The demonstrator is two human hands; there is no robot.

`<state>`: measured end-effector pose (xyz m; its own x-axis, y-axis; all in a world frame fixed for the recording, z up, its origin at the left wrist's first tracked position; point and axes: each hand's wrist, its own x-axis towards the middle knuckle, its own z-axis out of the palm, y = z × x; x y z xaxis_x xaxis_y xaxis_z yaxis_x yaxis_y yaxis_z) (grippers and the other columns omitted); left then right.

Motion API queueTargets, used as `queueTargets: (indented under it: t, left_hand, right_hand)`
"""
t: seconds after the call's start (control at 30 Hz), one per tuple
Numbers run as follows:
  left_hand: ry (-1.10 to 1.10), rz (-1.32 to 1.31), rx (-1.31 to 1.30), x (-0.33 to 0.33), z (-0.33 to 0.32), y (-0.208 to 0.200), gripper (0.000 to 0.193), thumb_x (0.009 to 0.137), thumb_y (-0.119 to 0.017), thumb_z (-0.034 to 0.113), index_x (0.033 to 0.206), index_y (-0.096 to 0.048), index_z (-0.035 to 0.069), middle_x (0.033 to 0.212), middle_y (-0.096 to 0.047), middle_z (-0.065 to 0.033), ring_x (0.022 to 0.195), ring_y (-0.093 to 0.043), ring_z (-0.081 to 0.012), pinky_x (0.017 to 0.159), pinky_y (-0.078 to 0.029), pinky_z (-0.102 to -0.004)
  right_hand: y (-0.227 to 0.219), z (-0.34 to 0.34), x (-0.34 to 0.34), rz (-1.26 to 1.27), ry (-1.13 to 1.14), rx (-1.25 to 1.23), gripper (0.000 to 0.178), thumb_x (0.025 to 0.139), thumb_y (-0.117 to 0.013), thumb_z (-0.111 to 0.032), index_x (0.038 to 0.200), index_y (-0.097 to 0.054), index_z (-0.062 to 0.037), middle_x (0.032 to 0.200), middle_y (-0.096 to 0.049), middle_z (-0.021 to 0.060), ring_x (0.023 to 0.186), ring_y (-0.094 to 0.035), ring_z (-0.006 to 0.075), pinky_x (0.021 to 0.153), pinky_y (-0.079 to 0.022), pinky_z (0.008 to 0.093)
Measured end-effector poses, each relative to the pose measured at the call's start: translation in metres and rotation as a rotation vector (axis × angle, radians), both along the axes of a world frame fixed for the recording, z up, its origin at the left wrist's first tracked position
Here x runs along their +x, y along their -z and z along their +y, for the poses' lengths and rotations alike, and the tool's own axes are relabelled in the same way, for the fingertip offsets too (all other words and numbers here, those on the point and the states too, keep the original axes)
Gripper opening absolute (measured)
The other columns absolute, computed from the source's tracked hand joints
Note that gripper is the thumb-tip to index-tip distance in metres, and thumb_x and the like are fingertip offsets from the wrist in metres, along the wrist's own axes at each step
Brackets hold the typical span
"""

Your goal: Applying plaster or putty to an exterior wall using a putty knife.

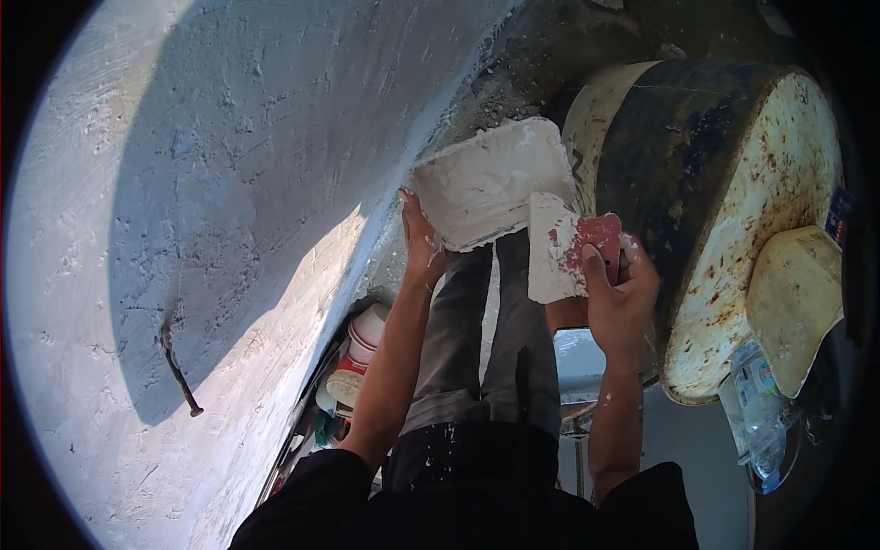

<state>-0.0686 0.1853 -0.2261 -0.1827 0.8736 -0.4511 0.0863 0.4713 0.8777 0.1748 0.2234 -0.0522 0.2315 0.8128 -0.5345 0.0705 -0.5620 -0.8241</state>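
Standing beside a white-coated wall [247,202], a person in a black top and dark grey trousers [449,339] holds a plaster tray in one hand and a spreading blade in the other. The left hand [423,240] supports the shallow tray [548,154] at its lower left corner, the grip bent against the outside of the wall and pale smears dotting the skin. The tray is held in front of the person, above the legs, its inside tilted into view and smeared across with a whitish paste. At its lower right corner, the right hand [625,298] keeps a scraper [553,252] in a firm pinch, thumb laid flat over the worn red handle and fingers behind it. The scraper's wide blade, coated in the same white, overlaps the tray's edge in this view; whether the two touch cannot be told. To the right, a large dark blue and cream drum [678,165] shows a pale end spotted with rust, with a yellowish curved piece [796,293] against it and a clear plastic bottle [763,412] just below. Stacked buckets [369,325], white and red, sit near the foot of the wall beside the left forearm. A bent metal rod [177,367] juts from the wall at far left, where sunlight and a broad shadow divide the rough surface.
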Motion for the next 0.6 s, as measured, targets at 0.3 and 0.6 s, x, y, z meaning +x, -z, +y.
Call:
queueTargets:
  t: [0.3, 0.6]
  left_hand:
    - [0.424, 0.6, 0.296, 0.006, -0.024, -0.017, 0.072, 0.092, -0.056, 0.02, 0.137, -0.012, -0.015, 0.138, -0.035, -0.0287, 0.128, -0.037, -0.0393, 0.108, -0.027, -0.0455]
    - [0.296, 0.256, 0.053, 0.022, -0.004, -0.049, 0.075, 0.083, -0.06, 0.007, 0.135, -0.012, -0.018, 0.133, -0.036, -0.0351, 0.122, -0.036, -0.0494, 0.108, -0.025, -0.0503]
  right_hand:
    - [0.023, -0.008, 0.001, -0.078, -0.156, -0.107, 0.013, 0.083, -0.06, -0.001, 0.095, -0.061, 0.005, 0.08, -0.065, 0.0075, 0.073, -0.059, 0.0081, 0.067, -0.047, 0.0263]
    - [0.029, -0.002, -0.005, 0.025, -0.193, -0.157, 0.014, 0.08, -0.062, -0.002, 0.092, -0.061, 0.0055, 0.078, -0.066, 0.0108, 0.071, -0.061, 0.011, 0.065, -0.047, 0.0282]
